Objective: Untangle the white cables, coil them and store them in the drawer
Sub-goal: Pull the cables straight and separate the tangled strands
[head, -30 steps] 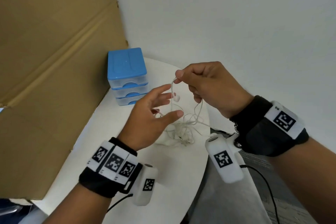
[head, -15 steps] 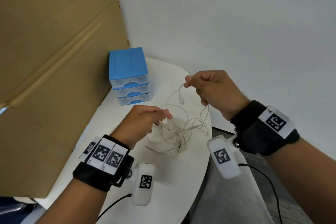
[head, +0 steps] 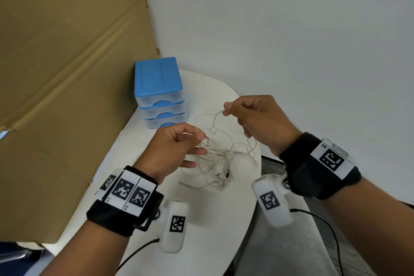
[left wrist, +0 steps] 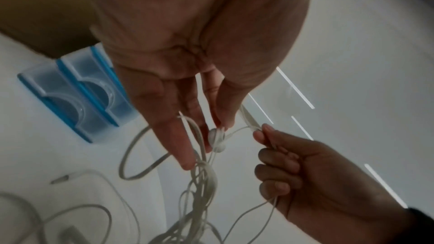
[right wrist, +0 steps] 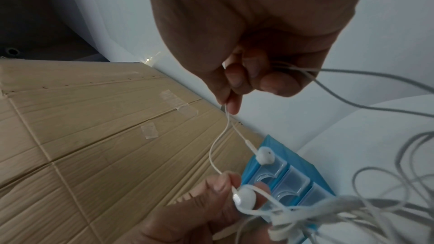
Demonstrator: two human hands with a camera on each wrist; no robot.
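Both hands are raised over the round white table (head: 224, 219), wrists angled inward toward each other. The left hand (head: 172, 150) pinches an earbud (head: 205, 142) at its fingertips, its other fingers loosely extended, while the right hand (head: 257, 119), higher and curled, pinches a strand between thumb and forefinger. The white cables (head: 221, 163) hang in a tangle onto the table, near the closed blue drawer unit (head: 156, 87).

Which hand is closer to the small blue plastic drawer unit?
Left. The left hand is just in front of the blue drawer unit; the right hand is farther to its right.
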